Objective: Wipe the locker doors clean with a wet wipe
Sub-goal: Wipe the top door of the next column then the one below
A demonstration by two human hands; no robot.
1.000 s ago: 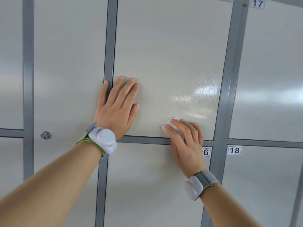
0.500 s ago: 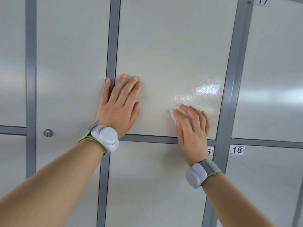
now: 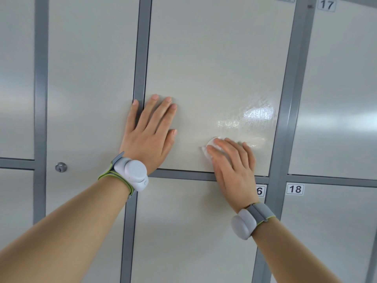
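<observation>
Fingers (image 3: 230, 149) of your R hand (image 3: 234, 170) lie nearly straight, pressing the wet wipe (image 3: 211, 144) onto the locker door (image 3: 214, 68) near its bottom-right corner. Your L hand (image 3: 146, 137) rests flat, fingers spread, at the door's left edge. Wet streaks (image 3: 257, 114) above the wipe.

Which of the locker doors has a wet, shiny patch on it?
The upper middle door, where the right hand presses the wipe: only it shows shiny wet streaks, near its right edge.
</observation>
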